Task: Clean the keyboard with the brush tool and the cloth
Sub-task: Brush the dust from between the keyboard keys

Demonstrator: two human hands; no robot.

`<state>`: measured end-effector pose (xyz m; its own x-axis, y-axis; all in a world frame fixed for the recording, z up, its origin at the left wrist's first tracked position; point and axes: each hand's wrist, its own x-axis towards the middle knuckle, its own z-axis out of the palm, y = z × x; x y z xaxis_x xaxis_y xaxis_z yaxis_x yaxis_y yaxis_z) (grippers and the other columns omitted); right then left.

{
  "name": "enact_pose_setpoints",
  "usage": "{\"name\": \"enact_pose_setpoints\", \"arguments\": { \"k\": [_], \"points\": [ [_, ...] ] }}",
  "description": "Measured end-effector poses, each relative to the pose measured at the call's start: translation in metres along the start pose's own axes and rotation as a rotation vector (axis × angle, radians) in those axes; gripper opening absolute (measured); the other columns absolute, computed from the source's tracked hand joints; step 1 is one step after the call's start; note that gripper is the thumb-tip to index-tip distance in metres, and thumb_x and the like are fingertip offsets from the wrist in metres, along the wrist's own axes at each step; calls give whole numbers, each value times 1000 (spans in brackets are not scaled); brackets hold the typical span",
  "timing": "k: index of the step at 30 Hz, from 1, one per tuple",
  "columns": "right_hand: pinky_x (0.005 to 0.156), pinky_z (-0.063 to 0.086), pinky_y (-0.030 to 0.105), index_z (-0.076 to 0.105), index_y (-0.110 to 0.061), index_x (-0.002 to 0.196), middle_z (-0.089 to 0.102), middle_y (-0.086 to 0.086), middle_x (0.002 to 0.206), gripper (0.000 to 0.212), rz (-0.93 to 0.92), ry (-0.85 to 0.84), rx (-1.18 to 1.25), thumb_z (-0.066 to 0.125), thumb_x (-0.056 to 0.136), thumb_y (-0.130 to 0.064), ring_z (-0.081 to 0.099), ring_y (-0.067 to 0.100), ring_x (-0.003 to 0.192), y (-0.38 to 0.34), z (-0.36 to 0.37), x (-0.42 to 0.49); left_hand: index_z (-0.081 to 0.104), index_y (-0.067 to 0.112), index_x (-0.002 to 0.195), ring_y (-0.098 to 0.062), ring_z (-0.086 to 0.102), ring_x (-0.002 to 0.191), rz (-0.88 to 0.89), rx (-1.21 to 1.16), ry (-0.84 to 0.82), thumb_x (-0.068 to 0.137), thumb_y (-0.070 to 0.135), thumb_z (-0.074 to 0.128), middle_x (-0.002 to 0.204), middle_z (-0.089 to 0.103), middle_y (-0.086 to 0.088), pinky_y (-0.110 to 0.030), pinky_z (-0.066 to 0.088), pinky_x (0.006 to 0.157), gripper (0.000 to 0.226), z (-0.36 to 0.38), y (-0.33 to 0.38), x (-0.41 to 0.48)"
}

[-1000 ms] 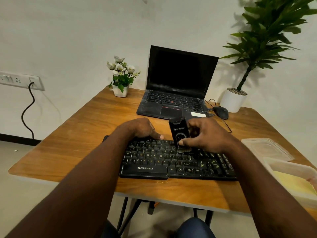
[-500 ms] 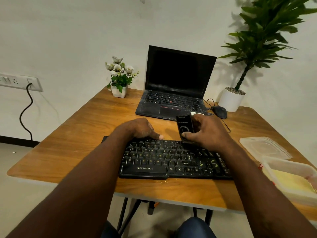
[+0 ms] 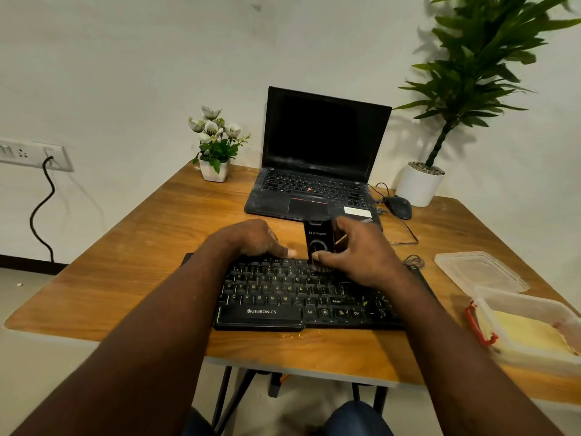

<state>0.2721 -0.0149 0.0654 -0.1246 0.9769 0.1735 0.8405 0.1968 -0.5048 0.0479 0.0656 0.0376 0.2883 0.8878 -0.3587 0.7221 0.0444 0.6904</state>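
Note:
A black Zebronics keyboard [image 3: 283, 297] lies on the wooden table [image 3: 132, 265] in front of me. My right hand [image 3: 361, 253] grips the black brush tool [image 3: 318, 242] upright, its bristle end down on the top key rows near the keyboard's middle. My left hand [image 3: 251, 239] rests curled on the keyboard's far edge, just left of the brush, thumb pointing toward it and holding nothing. A yellow cloth [image 3: 528, 333] lies inside a clear plastic box at the right.
Behind the keyboard stands an open black laptop [image 3: 317, 171] with a mouse [image 3: 398, 206] and cable to its right. A small flower pot [image 3: 213, 166] and a tall potted plant [image 3: 421, 184] stand at the back. The clear box [image 3: 490, 350] and its lid [image 3: 478, 270] sit right.
My right hand moved the brush from the middle key rows up to the top row, then slightly left along it. My left hand stayed put.

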Motion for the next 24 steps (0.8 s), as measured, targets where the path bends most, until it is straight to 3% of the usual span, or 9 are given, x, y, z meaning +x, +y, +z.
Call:
{"name": "enact_pose_setpoints", "arguments": {
  "k": [3, 6, 8, 12, 15, 16, 18, 21, 24],
  "points": [
    [80, 61, 31, 60, -26, 128, 70, -7, 115, 56, -22, 130, -7, 86, 79, -37, 67, 9, 97, -10, 5, 5, 77, 16, 78, -18, 67, 85, 0, 13, 6, 82, 48, 83, 80, 76, 1, -37, 49, 81, 33, 0, 0, 1],
    [72, 59, 19, 62, -26, 127, 69, -14, 108, 56, -123, -91, 168, 88, 78, -32, 67, 2, 90, -23, 14, -2, 75, 11, 97, -21, 67, 94, 27, 107, 46, 94, 25, 72, 101, 75, -6, -41, 54, 88, 14, -1, -2, 7],
    [75, 59, 20, 62, -25, 129, 70, -13, 109, 56, -153, -94, 107, 87, 79, -32, 68, 3, 92, -28, 23, 0, 73, 11, 104, -25, 66, 101, 36, 148, 59, 94, 19, 71, 112, 73, -9, -47, 53, 99, 13, -1, 0, 6],
    [78, 59, 25, 60, -24, 127, 70, -7, 116, 56, -70, 169, -49, 86, 79, -38, 67, 9, 96, -29, 18, 11, 74, 17, 90, -20, 62, 101, 15, 67, 50, 88, 38, 80, 105, 72, -2, -44, 47, 98, 22, 1, 0, 4],
    [66, 53, 13, 59, -25, 128, 67, -13, 112, 57, -140, -8, 153, 86, 80, -36, 65, 1, 89, -38, 25, 3, 71, 18, 92, -19, 66, 92, 116, 148, 18, 94, 19, 71, 100, 72, -5, -39, 52, 91, 3, -2, -2, 6],
    [66, 53, 12, 59, -26, 129, 67, -15, 110, 57, -171, -52, 159, 87, 79, -36, 65, 0, 88, -42, 31, -1, 68, 19, 91, -17, 65, 88, 145, 167, 2, 96, 14, 67, 96, 71, -4, -35, 52, 89, 7, -3, -1, 5],
    [72, 54, 15, 59, -26, 128, 67, -13, 110, 57, -178, -9, 78, 86, 79, -37, 65, 2, 89, -44, 39, -2, 66, 21, 91, -15, 63, 89, 154, 192, 8, 98, 12, 65, 98, 70, -3, -34, 51, 90, 11, -3, 0, 2],
    [78, 55, 23, 60, -24, 124, 68, -8, 111, 51, -98, 185, -102, 84, 81, -39, 64, 10, 93, -39, 30, 4, 75, 20, 97, -19, 65, 102, 77, 165, 51, 94, 28, 73, 109, 73, -2, -42, 51, 99, 9, -1, 1, 2],
    [72, 55, 16, 60, -24, 127, 68, -12, 111, 55, -130, 82, 58, 86, 80, -39, 65, 3, 91, -37, 26, -2, 73, 19, 93, -20, 66, 98, 66, 166, 30, 95, 24, 71, 102, 72, -2, -43, 53, 99, 6, -2, 0, 3]
  ]
}}
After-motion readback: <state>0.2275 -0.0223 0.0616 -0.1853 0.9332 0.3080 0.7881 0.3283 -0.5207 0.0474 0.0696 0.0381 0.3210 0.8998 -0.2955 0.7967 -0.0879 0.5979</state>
